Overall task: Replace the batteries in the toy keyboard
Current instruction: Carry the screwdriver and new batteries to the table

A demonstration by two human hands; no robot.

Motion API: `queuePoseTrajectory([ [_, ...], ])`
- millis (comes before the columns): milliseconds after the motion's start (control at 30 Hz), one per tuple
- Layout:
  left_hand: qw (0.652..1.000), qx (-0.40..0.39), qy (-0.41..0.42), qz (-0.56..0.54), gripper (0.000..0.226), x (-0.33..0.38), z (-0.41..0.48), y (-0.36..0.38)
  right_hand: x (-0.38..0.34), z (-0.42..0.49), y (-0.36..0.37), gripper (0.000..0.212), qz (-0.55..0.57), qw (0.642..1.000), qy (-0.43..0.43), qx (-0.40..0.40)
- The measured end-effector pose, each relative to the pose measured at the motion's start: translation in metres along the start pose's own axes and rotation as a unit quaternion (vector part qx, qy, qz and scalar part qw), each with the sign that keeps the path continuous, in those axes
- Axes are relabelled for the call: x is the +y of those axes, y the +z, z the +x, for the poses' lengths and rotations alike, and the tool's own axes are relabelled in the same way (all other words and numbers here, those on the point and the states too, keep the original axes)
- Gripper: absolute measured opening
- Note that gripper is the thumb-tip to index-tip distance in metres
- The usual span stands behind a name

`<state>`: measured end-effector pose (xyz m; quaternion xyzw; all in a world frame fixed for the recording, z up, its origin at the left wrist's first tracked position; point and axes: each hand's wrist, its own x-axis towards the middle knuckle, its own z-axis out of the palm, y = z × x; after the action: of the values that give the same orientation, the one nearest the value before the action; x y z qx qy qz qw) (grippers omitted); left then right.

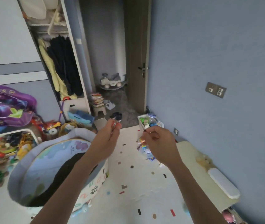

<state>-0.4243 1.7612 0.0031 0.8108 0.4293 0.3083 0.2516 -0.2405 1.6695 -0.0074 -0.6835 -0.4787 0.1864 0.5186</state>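
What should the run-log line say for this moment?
left hand: grips small red-and-silver items | right hand: pinches tiny dark item | both hands: held apart above play mat

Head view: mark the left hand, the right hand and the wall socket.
left hand [108, 135], head view, its back.
right hand [158, 141], head view, its back.
wall socket [215, 90], head view, plate centre.
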Motion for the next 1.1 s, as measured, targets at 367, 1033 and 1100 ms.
queuePoseTrajectory([
  [367, 0.972, -0.167, 0.130, -0.101, 0.018, 0.062, 0.294, 0.190, 0.129, 0.224, -0.111, 0.010, -0.017, 0.987, 0.076, 0.139],
  [1033, 0.768, -0.533, 0.318, -0.158, 0.059, 0.171, 0.462, 0.565, 0.346, 0.293, -0.271, 0.008, -0.054, 0.837, 0.364, 0.404],
  [1100, 0.766, -0.543, 0.307, -0.155, 0.060, 0.166, 0.456, 0.592, 0.371, 0.288, -0.280, 0.009, -0.051, 0.835, 0.375, 0.399],
])
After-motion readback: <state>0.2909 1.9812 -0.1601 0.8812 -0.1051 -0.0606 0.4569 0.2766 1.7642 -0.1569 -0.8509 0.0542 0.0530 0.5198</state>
